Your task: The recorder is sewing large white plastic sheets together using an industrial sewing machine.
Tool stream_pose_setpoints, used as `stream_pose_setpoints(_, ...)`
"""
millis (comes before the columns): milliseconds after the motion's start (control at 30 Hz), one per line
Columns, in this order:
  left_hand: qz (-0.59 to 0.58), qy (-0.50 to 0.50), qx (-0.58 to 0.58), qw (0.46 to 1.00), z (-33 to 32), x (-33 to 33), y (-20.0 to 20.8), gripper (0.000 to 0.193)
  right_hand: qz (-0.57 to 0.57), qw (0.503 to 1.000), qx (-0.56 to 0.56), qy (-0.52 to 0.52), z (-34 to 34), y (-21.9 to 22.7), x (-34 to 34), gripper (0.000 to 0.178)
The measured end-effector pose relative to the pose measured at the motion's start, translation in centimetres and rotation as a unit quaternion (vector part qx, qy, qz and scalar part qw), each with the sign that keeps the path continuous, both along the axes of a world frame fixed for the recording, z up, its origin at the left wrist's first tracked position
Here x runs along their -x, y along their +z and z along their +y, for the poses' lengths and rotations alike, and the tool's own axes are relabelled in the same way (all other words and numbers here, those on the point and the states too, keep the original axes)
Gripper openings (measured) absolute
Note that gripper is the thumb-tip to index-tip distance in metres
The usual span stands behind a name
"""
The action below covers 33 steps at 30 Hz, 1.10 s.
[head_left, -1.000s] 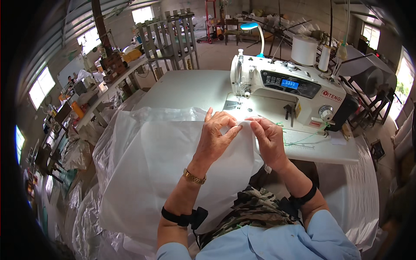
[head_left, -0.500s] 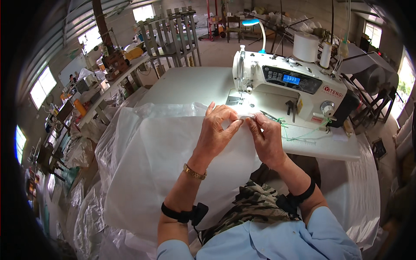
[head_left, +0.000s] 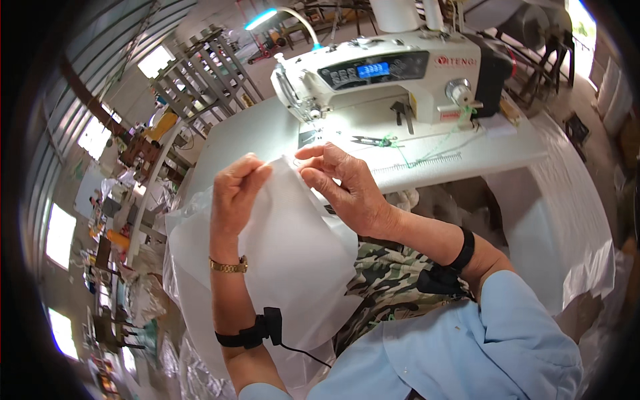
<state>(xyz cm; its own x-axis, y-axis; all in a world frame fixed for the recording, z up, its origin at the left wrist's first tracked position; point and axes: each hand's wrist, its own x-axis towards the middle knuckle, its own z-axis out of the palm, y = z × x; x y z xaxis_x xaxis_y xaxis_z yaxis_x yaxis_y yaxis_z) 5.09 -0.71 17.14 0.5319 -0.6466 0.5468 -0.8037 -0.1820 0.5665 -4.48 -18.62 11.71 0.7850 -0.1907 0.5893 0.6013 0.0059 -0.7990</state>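
Hands lifted off table since earlier frame, now nearer body. Left hand (head_left: pixel 237 190) and right hand (head_left: pixel 343 187) pinch top edge of white fabric sheet (head_left: pixel 287 267), thin, translucent, draping over lap before sewing machine (head_left: pixel 387 73).

Left grip (head_left: pixel 237 190), right grip (head_left: pixel 340 183) pinched

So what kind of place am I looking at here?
Most likely a sewing workshop: an industrial sewing machine on a white work table, translucent white fabric in both hands, and cluttered shelving behind.
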Motion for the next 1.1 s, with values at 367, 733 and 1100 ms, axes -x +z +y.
stream_pose_setpoints(367, -0.024, 0.010, 0.011, 1.000, 0.1, -0.7, -0.1, 0.033, -0.085, 0.976, 0.149, -0.132, -0.3, -6.4, 1.7, 0.013)
stream_pose_setpoints(733, -0.030, 0.032, 0.006, 0.999, -1.1, -0.1, 0.4, 0.031, 0.023, 0.996, 0.088, -0.006, -1.1, -6.8, 1.1, 0.018)
stream_pose_setpoints(1100, -0.150, 0.115, 0.113, 0.976, -4.2, 2.6, 0.1, 0.017, 0.037, 0.989, 0.058, -0.134, -4.3, -6.6, 1.5, 0.019)
